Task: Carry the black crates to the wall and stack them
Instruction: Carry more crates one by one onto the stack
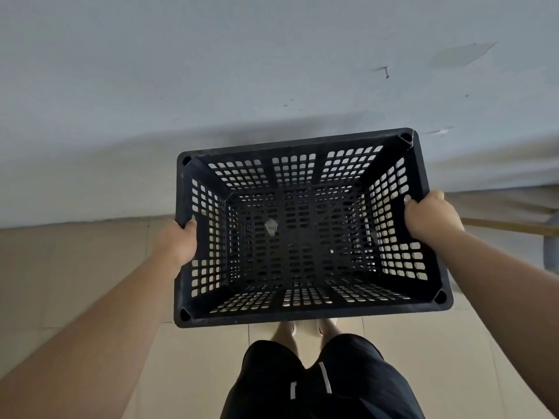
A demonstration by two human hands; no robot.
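Bare tiled floor (pixel 75 267) open left of the held crate (pixel 302 228); wall (pixel 211 71) close ahead; wooden pole (pixel 511 226) lying right.

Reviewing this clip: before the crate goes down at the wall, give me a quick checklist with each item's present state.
1. Left hand grips the crate rim: ok.
2. Right hand grips the opposite rim: ok.
3. Crate level: not ok, it tilts a little.
4. Crate free of load: ok, only small scraps on its bottom.
5. Wall close ahead: ok.
6. Stack or floor spot under the crate: cannot tell, the crate hides it.
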